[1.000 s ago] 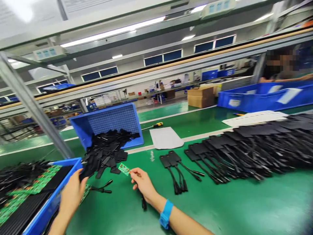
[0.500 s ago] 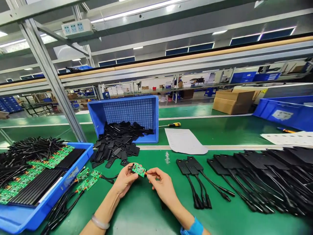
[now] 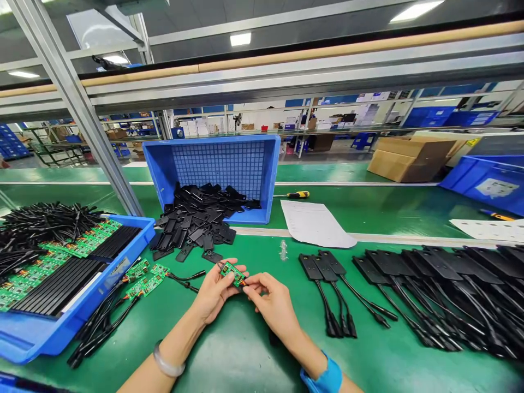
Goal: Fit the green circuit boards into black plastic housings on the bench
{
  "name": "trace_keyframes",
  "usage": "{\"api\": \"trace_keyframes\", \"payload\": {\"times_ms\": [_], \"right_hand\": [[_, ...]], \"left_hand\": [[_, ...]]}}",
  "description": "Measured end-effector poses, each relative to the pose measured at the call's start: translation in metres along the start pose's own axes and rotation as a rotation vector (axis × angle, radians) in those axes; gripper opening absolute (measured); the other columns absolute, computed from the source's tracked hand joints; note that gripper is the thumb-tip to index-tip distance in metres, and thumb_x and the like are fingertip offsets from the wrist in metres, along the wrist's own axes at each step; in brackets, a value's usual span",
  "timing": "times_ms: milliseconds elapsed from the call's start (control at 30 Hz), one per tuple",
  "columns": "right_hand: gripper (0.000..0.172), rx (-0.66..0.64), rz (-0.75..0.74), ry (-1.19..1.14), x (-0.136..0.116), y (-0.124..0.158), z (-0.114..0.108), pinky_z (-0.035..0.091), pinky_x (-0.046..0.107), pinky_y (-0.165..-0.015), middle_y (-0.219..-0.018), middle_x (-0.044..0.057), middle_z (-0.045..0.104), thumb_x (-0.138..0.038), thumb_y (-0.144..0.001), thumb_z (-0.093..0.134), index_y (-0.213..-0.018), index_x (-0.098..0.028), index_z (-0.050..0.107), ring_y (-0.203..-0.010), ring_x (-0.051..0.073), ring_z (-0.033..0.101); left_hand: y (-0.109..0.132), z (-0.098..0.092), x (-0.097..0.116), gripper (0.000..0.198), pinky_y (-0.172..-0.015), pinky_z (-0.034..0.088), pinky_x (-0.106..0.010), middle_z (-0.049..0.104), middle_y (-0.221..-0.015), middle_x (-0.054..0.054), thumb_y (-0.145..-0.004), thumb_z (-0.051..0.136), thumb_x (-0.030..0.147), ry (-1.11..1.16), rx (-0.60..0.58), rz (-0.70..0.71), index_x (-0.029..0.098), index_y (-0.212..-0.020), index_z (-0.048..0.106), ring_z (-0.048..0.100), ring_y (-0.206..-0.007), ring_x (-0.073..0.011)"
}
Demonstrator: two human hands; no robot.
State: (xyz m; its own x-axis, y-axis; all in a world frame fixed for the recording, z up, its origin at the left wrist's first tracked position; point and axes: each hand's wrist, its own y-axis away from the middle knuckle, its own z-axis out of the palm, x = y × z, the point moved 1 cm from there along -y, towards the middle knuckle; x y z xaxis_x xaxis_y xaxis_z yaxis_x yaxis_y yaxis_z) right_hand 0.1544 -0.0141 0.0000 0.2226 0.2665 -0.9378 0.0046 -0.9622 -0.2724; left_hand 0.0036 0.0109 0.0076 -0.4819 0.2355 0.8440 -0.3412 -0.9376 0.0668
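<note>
A small green circuit board is held up in front of me, tilted, with orange and red wires at its right end. My left hand grips it between thumb and fingers. Thumb and forefinger of my right hand are pinched at the wires, close to the board's edge. A dark cable end shows below my right wrist, mostly hidden. Left of my hands lie several loose circuit boards with black cables. Black flat covers spill from a tipped blue crate beyond them.
A blue tray at left holds boards, cables and black strips. Black cased units with cables lie in rows at right. A clear small part, a paper sheet and a screwdriver lie farther back.
The view has tilted down, so the bench things sit higher in it. My left fingers now spread farther behind the board, and the board has turned slightly. My right hand stays at the wires.
</note>
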Motion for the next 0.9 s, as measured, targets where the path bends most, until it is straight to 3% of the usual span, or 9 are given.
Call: {"api": "trace_keyframes", "payload": {"times_ms": [133,267,500,633,767,900], "right_hand": [[0.017,-0.03,0.084,-0.015,0.001,0.0,0.004,0.047,0.02,-0.036,-0.066,0.002,0.06,-0.035,-0.074,0.064,-0.078,-0.019,0.061,-0.055,0.015,0.057],[0.026,-0.054,0.203,-0.086,0.005,-0.001,0.006,0.047,0.021,-0.034,-0.059,0.0,0.058,-0.042,-0.069,0.069,-0.073,-0.02,0.056,-0.053,0.016,0.058],[0.027,-0.044,0.22,-0.167,0.011,-0.003,0.009,0.047,0.02,-0.036,-0.058,-0.001,0.057,-0.04,-0.067,0.07,-0.07,-0.02,0.053,-0.051,0.014,0.057],[0.022,-0.112,0.229,-0.1,0.011,-0.002,0.009,0.046,0.021,-0.04,-0.058,-0.002,0.058,-0.036,-0.067,0.068,-0.073,-0.02,0.054,-0.049,0.014,0.055],[0.022,-0.206,0.168,0.024,0.01,-0.002,0.009,0.04,0.022,-0.046,-0.049,-0.003,0.054,-0.037,-0.074,0.062,-0.063,-0.018,0.058,-0.045,0.012,0.051],[0.029,-0.201,0.196,-0.101,0.012,-0.003,0.009,0.037,0.021,-0.045,-0.051,-0.002,0.056,-0.044,-0.074,0.06,-0.061,-0.018,0.059,-0.043,0.011,0.049]], "left_hand": [[-0.002,0.003,-0.009,0.039,-0.084,0.049,-0.038,0.067,-0.1,-0.011,-0.072,0.075,0.037,-0.015,0.13,0.043,0.016,-0.101,0.057,0.063,-0.097,-0.0257],[-0.003,0.003,-0.012,0.041,-0.082,0.05,-0.038,0.068,-0.097,-0.01,-0.07,0.076,0.038,-0.028,0.162,0.062,0.016,-0.098,0.056,0.064,-0.094,-0.025],[-0.005,0.002,-0.012,0.048,-0.078,0.051,-0.038,0.069,-0.093,-0.011,-0.067,0.077,0.042,-0.081,0.198,0.076,0.015,-0.099,0.053,0.066,-0.09,-0.025],[-0.003,0.001,-0.01,0.045,-0.075,0.051,-0.036,0.07,-0.086,-0.01,-0.069,0.074,0.043,-0.138,0.242,0.145,0.015,-0.097,0.052,0.067,-0.084,-0.0238],[-0.002,0.001,-0.009,0.045,-0.077,0.052,-0.037,0.069,-0.086,-0.009,-0.071,0.073,0.043,-0.168,0.221,0.179,0.015,-0.098,0.05,0.067,-0.083,-0.0238],[-0.002,-0.001,-0.01,0.044,-0.079,0.052,-0.037,0.069,-0.088,-0.008,-0.073,0.07,0.044,-0.203,0.175,0.196,0.017,-0.099,0.048,0.067,-0.085,-0.023]]}}
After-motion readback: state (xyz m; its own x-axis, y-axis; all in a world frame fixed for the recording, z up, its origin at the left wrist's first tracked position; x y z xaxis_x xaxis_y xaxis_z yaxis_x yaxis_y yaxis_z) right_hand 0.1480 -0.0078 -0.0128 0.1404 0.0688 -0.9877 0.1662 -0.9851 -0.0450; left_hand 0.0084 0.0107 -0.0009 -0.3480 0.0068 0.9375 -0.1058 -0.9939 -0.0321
